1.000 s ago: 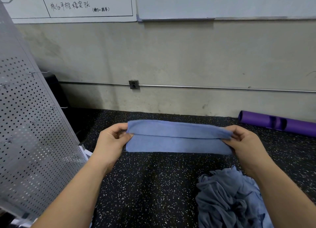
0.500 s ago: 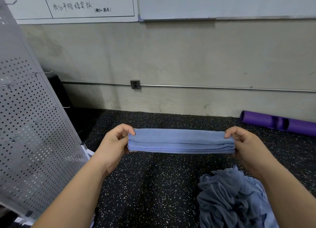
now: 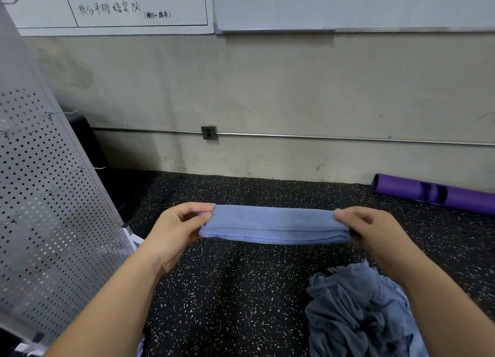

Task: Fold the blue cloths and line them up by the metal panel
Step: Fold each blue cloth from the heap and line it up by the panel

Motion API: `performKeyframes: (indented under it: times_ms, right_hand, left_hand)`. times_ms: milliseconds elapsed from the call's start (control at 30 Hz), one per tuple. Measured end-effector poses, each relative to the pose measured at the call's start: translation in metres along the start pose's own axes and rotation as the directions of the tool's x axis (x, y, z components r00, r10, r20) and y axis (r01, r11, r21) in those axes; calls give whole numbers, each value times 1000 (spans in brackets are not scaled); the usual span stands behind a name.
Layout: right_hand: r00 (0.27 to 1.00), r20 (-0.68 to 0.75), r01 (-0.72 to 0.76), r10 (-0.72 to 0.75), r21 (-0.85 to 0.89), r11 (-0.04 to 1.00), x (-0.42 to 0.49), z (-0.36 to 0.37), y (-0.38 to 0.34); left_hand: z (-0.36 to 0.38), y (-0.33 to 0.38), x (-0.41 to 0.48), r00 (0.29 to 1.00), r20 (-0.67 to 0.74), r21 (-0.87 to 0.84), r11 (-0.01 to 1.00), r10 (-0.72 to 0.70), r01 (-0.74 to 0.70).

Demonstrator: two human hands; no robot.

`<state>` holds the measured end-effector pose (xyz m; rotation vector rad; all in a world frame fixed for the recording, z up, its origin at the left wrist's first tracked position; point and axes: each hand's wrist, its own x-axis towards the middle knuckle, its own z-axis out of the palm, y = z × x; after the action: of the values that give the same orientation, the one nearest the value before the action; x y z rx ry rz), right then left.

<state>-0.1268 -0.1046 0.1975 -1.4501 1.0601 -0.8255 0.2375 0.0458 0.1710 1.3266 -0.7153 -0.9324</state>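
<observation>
Perforated metal panel stands at 9 o'clock. Purple roller at 3 o'clock by wall. Crumpled cloth heap at 5 o'clock on speckled floor. Folded blue cloth held at centre above floor, long axis 9-to-3 o'clock, stitched edge toward person. Left hand and right hand pinch opposite ends.

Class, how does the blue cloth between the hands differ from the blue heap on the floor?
The held cloth is folded into a flat, narrow band; the heap is crumpled. The held cloth is off the floor, pinched at its ends by the left hand and right hand; the heap lies on the floor, in neither hand. Both are blue fabric.
</observation>
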Motion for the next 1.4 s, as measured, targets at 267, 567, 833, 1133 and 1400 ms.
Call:
performKeyframes:
  times_ms: [267,567,833,1133,1400]
  right_hand:
    - [995,-21,101,-102,-17,995,1,9,1]
    - [984,14,176,-176,-168,970,-4,63,-3]
    - [995,-14,97,-96,50,994,-8,95,-6]
    - [955,139,280,-261,-143,949,-8,90,-4]
    - [929,112,367,-352,-175,914,-24,109,-3]
  left_hand:
    - [-10,-21,8,993,-82,504,863,85,-33]
    - [71,-28,-28,908,400,742,538,123,-400]
    - [126,-35,-50,927,338,417,857,163,-302]
    - [107,-26,-35,974,138,270,939,179,-211]
    - [112,-25,-40,969,177,266,939,174,-217]
